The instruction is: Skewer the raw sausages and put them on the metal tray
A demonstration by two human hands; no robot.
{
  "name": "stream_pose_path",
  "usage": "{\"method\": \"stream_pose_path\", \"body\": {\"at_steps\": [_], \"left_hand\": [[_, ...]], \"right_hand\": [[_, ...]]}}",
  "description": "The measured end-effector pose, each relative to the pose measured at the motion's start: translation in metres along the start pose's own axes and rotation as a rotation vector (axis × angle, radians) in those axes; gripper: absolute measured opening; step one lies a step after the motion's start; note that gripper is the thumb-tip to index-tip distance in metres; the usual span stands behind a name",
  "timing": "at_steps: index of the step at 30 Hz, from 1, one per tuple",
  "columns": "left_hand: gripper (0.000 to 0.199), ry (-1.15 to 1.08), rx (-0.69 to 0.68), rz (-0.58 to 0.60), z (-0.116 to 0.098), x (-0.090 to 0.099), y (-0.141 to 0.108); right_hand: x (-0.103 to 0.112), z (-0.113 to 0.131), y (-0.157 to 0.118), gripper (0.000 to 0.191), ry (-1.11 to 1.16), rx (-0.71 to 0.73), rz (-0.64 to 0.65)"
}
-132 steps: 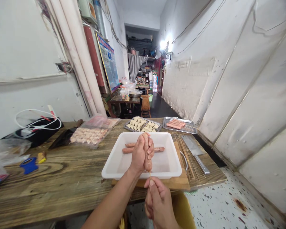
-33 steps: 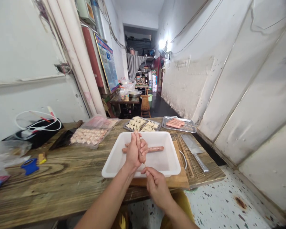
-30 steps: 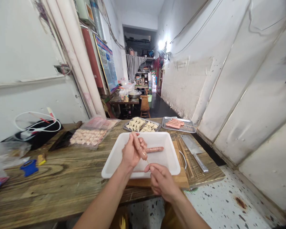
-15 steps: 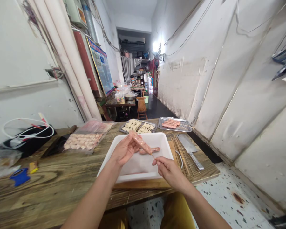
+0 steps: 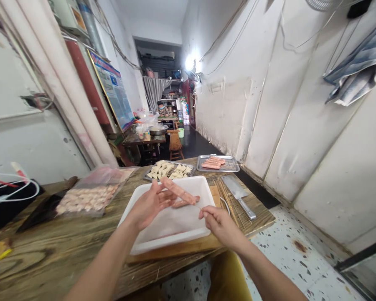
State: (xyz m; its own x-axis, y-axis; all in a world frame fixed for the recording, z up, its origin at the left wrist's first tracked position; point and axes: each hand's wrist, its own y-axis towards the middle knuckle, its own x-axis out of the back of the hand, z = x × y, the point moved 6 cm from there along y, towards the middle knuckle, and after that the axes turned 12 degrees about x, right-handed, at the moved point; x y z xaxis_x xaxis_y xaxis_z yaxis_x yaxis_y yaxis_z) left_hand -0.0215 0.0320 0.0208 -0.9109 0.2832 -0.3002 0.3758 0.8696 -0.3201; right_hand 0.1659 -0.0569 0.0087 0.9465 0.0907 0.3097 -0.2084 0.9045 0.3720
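Over the white plastic tub, my right hand pinches the thin stick of a skewered sausage. The pink sausage slants up and to the left, away from that hand. My left hand is open beside its upper end, palm turned inward and fingers spread; I cannot tell whether the fingertips touch the meat. Lower in the tub, partly hidden behind the held one, lies another sausage.
Bamboo skewers and a cleaver lie right of the tub. Behind stand a metal tray of skewered sausages and a tray of pale triangular pieces. At left is a bag of meat chunks. A person is far back.
My left hand has opened and drawn off the sausage's upper end. My right hand still holds the stick. The whole view has turned somewhat to the right.
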Motion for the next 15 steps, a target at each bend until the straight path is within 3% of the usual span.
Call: {"method": "stream_pose_path", "body": {"at_steps": [3, 5, 7, 9, 12, 15], "left_hand": [[0.067, 0.422, -0.022, -0.114, -0.007, 0.012, -0.009], [0.061, 0.753, -0.152, -0.257, -0.014, 0.022, -0.012], [0.056, 0.993, -0.249, -0.337, -0.013, 0.029, -0.011], [0.050, 1.128, -0.297, -0.295, -0.005, 0.031, -0.006], [0.042, 1.237, -0.353, -0.259, 0.005, 0.035, 0.000], [0.039, 1.302, -0.399, -0.318, 0.009, 0.045, 0.004]], "right_hand": [[0.056, -0.019, 0.017, 0.024, -0.357, 0.073, -0.056], [0.101, -0.046, 0.035, 0.027, -0.760, -0.022, -0.058], [0.143, -0.077, 0.057, 0.026, -0.894, -0.116, -0.077], [0.177, -0.108, 0.081, 0.023, -0.993, -0.193, -0.079], [0.206, -0.151, 0.118, 0.023, -1.107, -0.274, -0.015], [0.213, -0.186, 0.152, 0.028, -1.194, -0.299, 0.057]]}}
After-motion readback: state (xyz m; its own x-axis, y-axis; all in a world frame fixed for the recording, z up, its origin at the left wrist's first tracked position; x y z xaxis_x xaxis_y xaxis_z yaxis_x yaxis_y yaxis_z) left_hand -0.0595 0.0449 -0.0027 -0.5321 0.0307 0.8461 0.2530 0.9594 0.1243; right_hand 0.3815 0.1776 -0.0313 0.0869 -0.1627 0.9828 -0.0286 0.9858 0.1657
